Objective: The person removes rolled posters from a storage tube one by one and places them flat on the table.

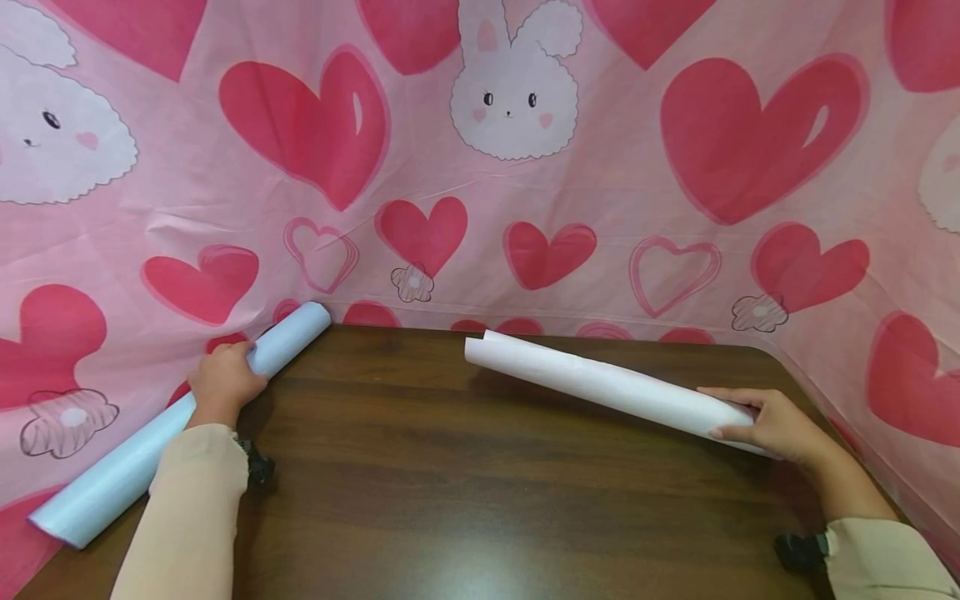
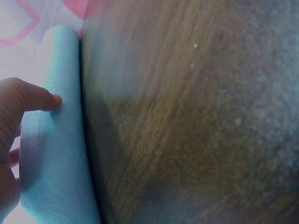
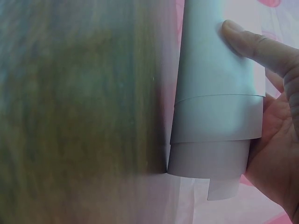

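A long pale blue roll (image 1: 123, 467) lies slantwise along the table's left side. My left hand (image 1: 225, 379) grips it past its middle, with the thumb on top in the left wrist view and the other fingers mostly hidden behind the roll. On the right, my right hand (image 1: 780, 425) holds a white paper roll (image 1: 592, 379) near its right end, thumb on one side and fingers on the other. The white roll's left end is tilted up over the table. In the right wrist view the near end of this paper roll (image 3: 217, 116) shows stepped, telescoped layers.
Both rolls are over a dark brown wooden table (image 1: 480, 483). A pink cloth (image 1: 622, 183) printed with hearts and rabbits hangs along the back and both sides, close against the table's edges. Dark wrist cameras (image 1: 801, 552) are strapped at both sleeves.
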The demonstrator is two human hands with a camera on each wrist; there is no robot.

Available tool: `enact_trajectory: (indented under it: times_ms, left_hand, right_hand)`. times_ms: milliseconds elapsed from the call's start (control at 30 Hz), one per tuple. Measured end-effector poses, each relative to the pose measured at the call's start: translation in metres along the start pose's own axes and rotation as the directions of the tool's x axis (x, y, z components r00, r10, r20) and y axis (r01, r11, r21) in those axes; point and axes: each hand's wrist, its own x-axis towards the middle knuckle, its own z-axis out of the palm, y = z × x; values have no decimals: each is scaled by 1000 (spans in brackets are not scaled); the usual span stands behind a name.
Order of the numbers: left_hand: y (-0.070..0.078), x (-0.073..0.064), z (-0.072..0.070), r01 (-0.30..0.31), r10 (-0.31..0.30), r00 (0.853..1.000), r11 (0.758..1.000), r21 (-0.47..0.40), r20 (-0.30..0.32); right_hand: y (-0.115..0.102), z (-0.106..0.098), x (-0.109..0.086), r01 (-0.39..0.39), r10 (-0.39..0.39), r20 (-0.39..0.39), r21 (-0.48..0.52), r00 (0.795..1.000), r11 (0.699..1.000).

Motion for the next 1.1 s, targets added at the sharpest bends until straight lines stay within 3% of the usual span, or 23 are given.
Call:
enact_trajectory:
  times_ms: [400,833,1100]
  left_hand:
    - [3,1,2,-18,18,1000,1000,0,2]
    - [38,4,14,-119,117,988,993,-18,-98]
    - [42,3,17,-136,137,985,991,11,-108]
  right_hand:
    - [1,1,0,8,-8,-2,3,1000,1000]
    - [-6,8,4,53,-53,-18,-23,998,998]
    - [-11,10,8,84,-84,-21,-2,996,996]
